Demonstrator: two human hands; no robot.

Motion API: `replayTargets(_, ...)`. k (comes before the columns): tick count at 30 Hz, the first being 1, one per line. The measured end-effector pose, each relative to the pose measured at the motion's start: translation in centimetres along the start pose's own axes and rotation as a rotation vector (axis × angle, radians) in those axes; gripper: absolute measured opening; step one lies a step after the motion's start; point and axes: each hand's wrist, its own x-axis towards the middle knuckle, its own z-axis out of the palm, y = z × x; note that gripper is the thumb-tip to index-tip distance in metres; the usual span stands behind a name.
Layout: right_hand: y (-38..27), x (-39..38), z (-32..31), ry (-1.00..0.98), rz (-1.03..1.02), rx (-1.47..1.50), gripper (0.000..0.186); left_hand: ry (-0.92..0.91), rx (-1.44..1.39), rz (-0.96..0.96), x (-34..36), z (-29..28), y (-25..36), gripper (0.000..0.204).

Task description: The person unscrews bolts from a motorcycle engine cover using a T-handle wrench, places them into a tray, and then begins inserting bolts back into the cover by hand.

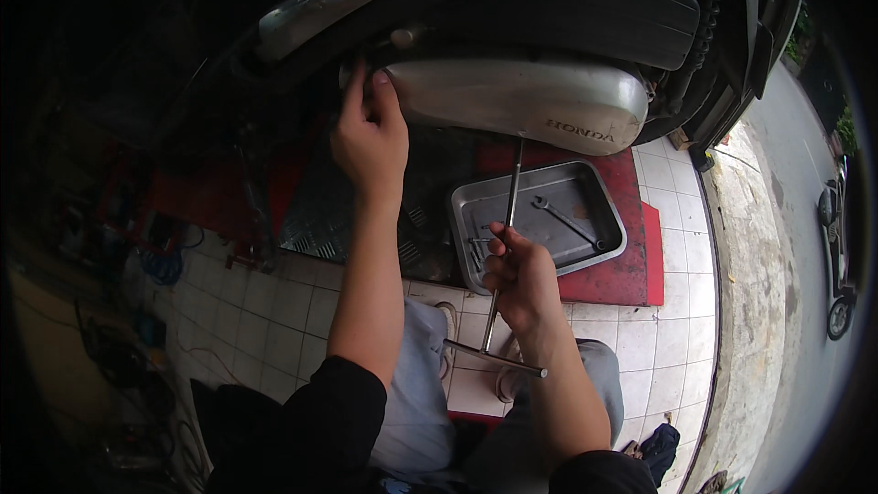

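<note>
Head view — T-handle wrench (511, 201) — mid-shaft inside right hand (525, 281).

Red platform (608, 285), dark tread-plate section (315, 233), rectangular metal tray (572, 197) resting on top, white tiled floor (677, 261) around

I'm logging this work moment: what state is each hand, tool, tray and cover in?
Left hand: raised to the silver cover's left end, grip unclear
Right hand: closed around the T-handle wrench
T-handle wrench: held, far end at the cover's lower edge
Silver cover: in place; fastener tightness not visible
Open-ended wrench: lying in the metal tray, not held
Metal tray: open-topped, with contents inside
</note>
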Motion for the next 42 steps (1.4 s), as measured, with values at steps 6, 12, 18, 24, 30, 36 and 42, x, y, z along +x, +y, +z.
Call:
replayTargets(6, 0.0, -0.1, -0.4, -0.022, -0.004, 0.004, 0.018, -0.177, 0.052, -0.162, 0.6, -1.2, 1.6, 0.042)
replayTargets(12, -1.2, -0.3, 0.1, -0.014, -0.025, 0.008, 0.019, -0.227, -0.283, -0.087, -0.7, -2.1, 3.6, 0.033)
replayTargets(18, -4.2, -0.2, -2.8, -0.019, -0.127, 0.123, 0.019, -1.186, -0.150, -0.163, -1.2, -3.0, 4.8, 0.022)
replayTargets(24, -5.2, -0.1, -3.1, 0.009, -0.192, 0.154, 0.019, -1.648, 0.256, -0.013, -8.0, 1.9, 0.7, 0.025)
replayTargets(30, -5.2, -0.1, -3.0, 0.012, -0.176, 0.157, 0.020, -1.643, 0.282, -0.011, -12.6, 4.9, 0.7, 0.027)
replayTargets(36, -5.1, -0.3, -3.0, 0.003, -0.177, 0.126, 0.019, -1.681, 0.356, 0.080, -14.5, 6.2, -1.6, 0.022)
replayTargets(42, -5.2, -0.5, -2.4, 0.027, -0.179, 0.122, 0.017, -1.705, 0.336, 0.112, -14.1, 5.8, -1.2, 0.017)
